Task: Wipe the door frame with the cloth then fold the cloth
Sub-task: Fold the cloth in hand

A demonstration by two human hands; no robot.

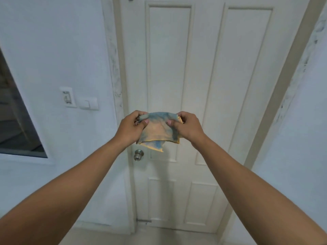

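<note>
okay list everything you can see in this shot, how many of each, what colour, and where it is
cloth: one, yellow with blue-green patches, held up in front of the door, between both hands
door: one, off-white, panelled, closed, centre of view
door frame: one, beige, around the door, with grey marks on the wall beside it
doorknob: one, silver metal, on the door's left edge, just below the cloth
wall switches: two plates, white, side by side on the wall left of the door
dark opening: one, dark grey, far left wall
floor bolt: one, metal, at the door's lower left corner
left hand: one, pinches the cloth's upper left end
right hand: one, pinches the cloth's upper right end
</note>
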